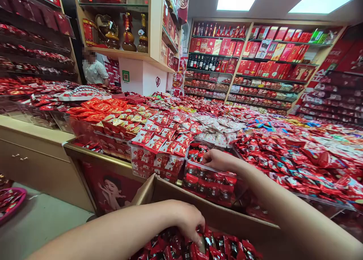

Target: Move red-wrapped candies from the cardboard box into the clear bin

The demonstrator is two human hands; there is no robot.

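My left hand (pixel 190 221) reaches down into an open cardboard box (pixel 176 194) at the bottom of the view. Its fingers and thumb curl around small red wrapped candies (pixel 227 246), with most of the fingertips hidden. Farther forward, my right hand (pixel 217 160) is over a clear plastic bin (pixel 210 169). Its fingers are bent and closed, pointing down at the dark red wrapped candies inside; what they hold, if anything, is hidden. Similar red packets (pixel 208 188) stand in rows against that bin's front wall.
Left of the bin stands another clear bin of red-and-white packets (pixel 159 143). Red packets (pixel 278 158) are heaped to the right. A person (pixel 96 71) is at the back left. Shelves (pixel 217 56) with bottles and red boxes line the back. A pink-rimmed basket (pixel 24 194) is at lower left.
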